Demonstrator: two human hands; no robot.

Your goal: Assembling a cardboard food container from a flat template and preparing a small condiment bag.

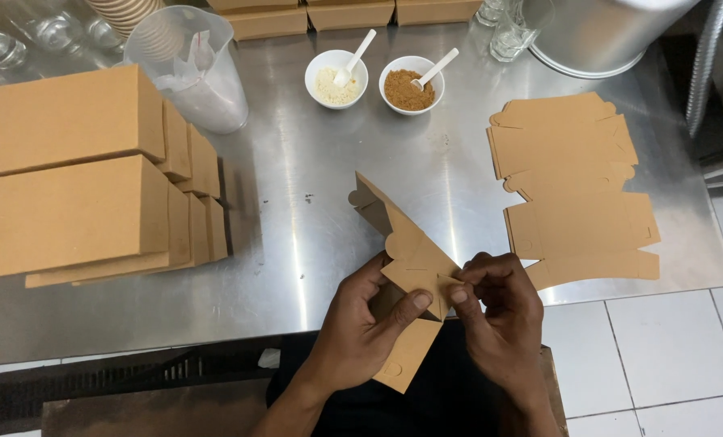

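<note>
A flat brown cardboard box blank (402,247), partly folded, is held over the near edge of the steel table (313,202). My left hand (361,324) grips its lower middle, thumb pressed on a fold. My right hand (495,311) pinches a small flap at the blank's right side with thumb and fingers. One end of the blank points up and away toward the table's middle; the other end hangs down past my left wrist.
A pile of flat box blanks (576,186) lies at the right. Stacks of assembled brown boxes (78,182) fill the left. Behind stand a clear plastic jug (192,69), a bowl of white powder (336,81), a bowl of brown powder (410,87), glasses (511,32) and a metal pot (596,32).
</note>
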